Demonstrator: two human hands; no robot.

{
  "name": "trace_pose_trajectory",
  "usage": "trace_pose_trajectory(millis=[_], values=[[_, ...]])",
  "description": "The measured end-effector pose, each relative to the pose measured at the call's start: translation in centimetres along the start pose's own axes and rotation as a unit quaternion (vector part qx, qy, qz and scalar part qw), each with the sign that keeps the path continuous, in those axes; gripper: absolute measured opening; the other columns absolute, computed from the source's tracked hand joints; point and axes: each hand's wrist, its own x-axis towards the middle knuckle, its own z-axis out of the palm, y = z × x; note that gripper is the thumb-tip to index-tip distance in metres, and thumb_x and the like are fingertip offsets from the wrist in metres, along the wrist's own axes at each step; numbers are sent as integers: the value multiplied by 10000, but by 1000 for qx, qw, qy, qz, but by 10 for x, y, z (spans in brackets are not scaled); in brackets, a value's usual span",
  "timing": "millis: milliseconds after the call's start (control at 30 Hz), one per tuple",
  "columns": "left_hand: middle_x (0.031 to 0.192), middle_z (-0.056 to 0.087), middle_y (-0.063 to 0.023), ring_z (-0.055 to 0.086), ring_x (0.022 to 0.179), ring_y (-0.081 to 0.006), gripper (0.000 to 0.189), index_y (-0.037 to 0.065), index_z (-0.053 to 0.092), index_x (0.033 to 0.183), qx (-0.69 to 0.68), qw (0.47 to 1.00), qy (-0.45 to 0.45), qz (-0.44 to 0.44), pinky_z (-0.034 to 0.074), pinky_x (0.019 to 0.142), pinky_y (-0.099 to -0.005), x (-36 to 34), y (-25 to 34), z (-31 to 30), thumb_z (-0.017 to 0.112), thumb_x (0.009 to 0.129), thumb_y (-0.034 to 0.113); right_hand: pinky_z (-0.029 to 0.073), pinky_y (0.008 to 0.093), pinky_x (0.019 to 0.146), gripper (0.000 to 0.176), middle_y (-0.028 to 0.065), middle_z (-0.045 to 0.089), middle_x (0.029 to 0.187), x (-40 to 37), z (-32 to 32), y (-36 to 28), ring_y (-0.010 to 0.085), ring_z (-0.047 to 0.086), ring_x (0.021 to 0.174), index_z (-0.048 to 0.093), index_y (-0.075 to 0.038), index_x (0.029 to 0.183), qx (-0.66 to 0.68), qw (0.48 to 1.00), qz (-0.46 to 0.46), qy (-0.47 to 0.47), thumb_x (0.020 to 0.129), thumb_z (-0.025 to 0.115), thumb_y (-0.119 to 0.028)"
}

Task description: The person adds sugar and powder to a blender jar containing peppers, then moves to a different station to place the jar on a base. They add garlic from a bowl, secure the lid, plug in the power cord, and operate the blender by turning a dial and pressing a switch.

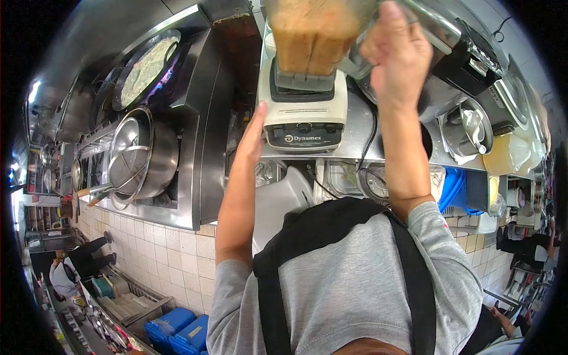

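Note:
A blender jar (313, 44) with thick orange-brown contents rises at the top of the view, over its cream blender base (305, 115) marked Dynamex. My right hand (399, 56) is wrapped round the jar's clear handle at the right. The bottom of the jar overlaps the dark top of the base. Along the base's left side lies my left hand (254, 133), fingers stretched out and flat against the housing. The top of the jar is cut off by the frame edge.
To the left, a stove carries a steel pot (163, 160) with strainers and a large pan (148, 71) of pale food. A steel bowl (473, 127) and a jug of yellow liquid (506, 155) stand right. A cord hangs beside the base. Other people are farther off on both sides.

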Motion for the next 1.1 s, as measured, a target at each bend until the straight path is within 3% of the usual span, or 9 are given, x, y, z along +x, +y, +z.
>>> trace_pose_trajectory(millis=[100, 167, 200, 467, 700, 733, 833, 900, 1100], values=[[1475, 253, -155, 170, 1370, -332, 915, 129, 301, 1431, 46, 998, -25, -41, 175, 1041, -574, -5, 16, 5, 530, 759, 706, 253, 231, 359, 270, -38, 409, 530, 4, -10, -33, 65, 341, 394, 553, -19, 970, -10, 999, -35, 4, 874, 640, -257], [1453, 287, -148, 220, 1341, -343, 878, 152, 315, 1422, 52, 995, -42, -70, 197, 1011, -609, -3, 22, 5, 583, 751, 650, 322, 248, 457, 232, 13, 456, 628, 6, -22, -56, 101, 420, 517, 553, -20, 808, 42, 981, -72, -173, 921, 556, -222], [1453, 287, -148, 220, 1341, -343, 878, 152, 315, 1422, 55, 995, -47, -71, 197, 1011, -609, -4, 24, 5, 583, 751, 650, 163, 255, 420, 304, -34, 277, 544, 0, -23, -57, 81, 238, 431, 455, -70, 688, -18, 994, -100, -38, 927, 548, -234], [1392, 368, -126, 301, 1280, -338, 774, 165, 382, 1365, 17, 998, -4, -59, 258, 973, -605, -10, 22, 13, 622, 746, 562, 209, 237, 404, 227, -26, 362, 550, -33, -72, -72, 66, 287, 431, 508, -45, 785, -122, 990, -57, 35, 922, 567, -215], [1315, 480, -83, 454, 1201, -276, 640, 162, 442, 1293, 11, 998, 10, -68, 379, 925, -556, -6, 23, 6, 617, 791, 518, 223, 216, 408, 192, -32, 379, 566, -44, -112, -54, 48, 306, 460, 519, -31, 849, -140, 989, 5, 41, 897, 610, -193], [1311, 483, -85, 458, 1198, -280, 629, 165, 443, 1293, 12, 998, 8, -63, 380, 926, -557, -7, 24, 6, 614, 797, 512, 243, 190, 423, 230, -65, 425, 586, -44, -119, -48, 16, 326, 476, 596, 3, 926, -101, 994, 6, 38, 846, 686, -193], [1305, 491, -94, 469, 1189, -286, 626, 142, 442, 1297, 13, 998, 12, -54, 388, 931, -538, -11, 23, 9, 601, 812, 505, 253, 187, 430, 224, -62, 449, 601, -44, -125, -39, 14, 341, 487, 595, 7, 918, -115, 992, 19, 40, 845, 685, -186], [1345, 443, -99, 365, 1262, -286, 728, 122, 431, 1322, -3, 999, -6, -54, 289, 980, -546, -10, 19, 6, 618, 764, 551, 268, 186, 440, 224, -66, 470, 619, -44, -132, -31, 7, 367, 510, 600, -1, 901, -137, 990, 29, 18, 845, 687, -200], [1290, 498, -83, 483, 1177, -247, 630, 97, 450, 1284, -44, 998, 4, -50, 400, 931, -486, -27, 17, 9, 622, 808, 473, 275, 183, 462, 238, -71, 466, 627, -42, -139, -10, 6, 370, 534, 602, -18, 861, -149, 987, 64, 9, 844, 691, -239]])
